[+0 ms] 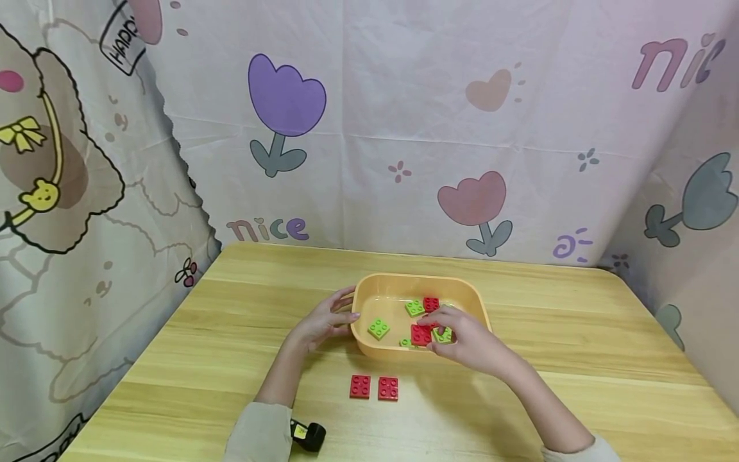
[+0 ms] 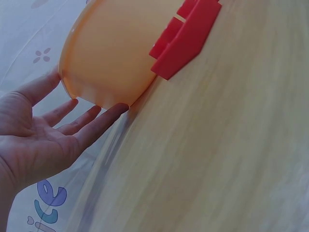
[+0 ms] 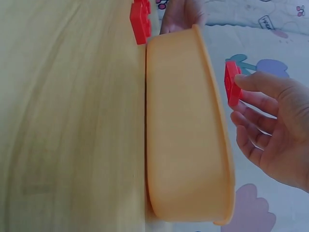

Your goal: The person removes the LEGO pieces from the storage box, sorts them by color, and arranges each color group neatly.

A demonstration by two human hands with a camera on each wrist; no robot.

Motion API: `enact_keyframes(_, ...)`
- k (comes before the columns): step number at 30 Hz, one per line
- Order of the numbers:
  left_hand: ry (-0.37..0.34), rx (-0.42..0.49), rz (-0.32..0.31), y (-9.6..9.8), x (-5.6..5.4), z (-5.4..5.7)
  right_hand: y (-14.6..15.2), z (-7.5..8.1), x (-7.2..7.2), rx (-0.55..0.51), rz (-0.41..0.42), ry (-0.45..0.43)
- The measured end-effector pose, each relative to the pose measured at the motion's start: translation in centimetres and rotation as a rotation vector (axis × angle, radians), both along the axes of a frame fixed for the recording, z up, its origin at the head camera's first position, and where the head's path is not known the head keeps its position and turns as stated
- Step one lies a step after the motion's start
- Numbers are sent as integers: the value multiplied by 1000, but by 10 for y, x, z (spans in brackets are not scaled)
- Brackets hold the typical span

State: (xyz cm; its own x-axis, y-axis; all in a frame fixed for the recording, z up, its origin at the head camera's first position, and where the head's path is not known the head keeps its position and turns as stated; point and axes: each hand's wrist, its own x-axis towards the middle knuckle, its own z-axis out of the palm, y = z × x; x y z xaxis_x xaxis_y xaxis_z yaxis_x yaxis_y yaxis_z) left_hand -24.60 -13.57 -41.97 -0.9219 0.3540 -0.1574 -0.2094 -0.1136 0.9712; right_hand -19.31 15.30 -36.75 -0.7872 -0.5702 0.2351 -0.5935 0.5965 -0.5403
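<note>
In the head view, the right hand (image 1: 470, 340) pinches a red studded brick (image 1: 421, 335) over the orange tub (image 1: 404, 289), apparently lifting it out. In the left wrist view, the left hand's (image 2: 46, 137) extended fingers touch the tub; in the right wrist view, the brick is above rim height, likely needing carrying nearward.

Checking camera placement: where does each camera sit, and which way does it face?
Head: worn on the head, facing forward and down at the orange oblong plastic tray; left hand, right hand, forearms show.
Left wrist: on that wrist, facing the left hand at the tray's end; only that hand shows.
Right wrist: on that wrist, facing the right hand and tray's side; left hand beyond.
Wrist views share the tray and left hand.
</note>
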Motion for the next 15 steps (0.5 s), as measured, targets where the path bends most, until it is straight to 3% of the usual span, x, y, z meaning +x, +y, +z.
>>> enact_keyframes(8,0,16,-11,-1,0,0,3,3,19,-23,-20,-14)
enact_keyframes(15,-7,17,-3,-1,0,0,5,-1,35,-34,-14,34)
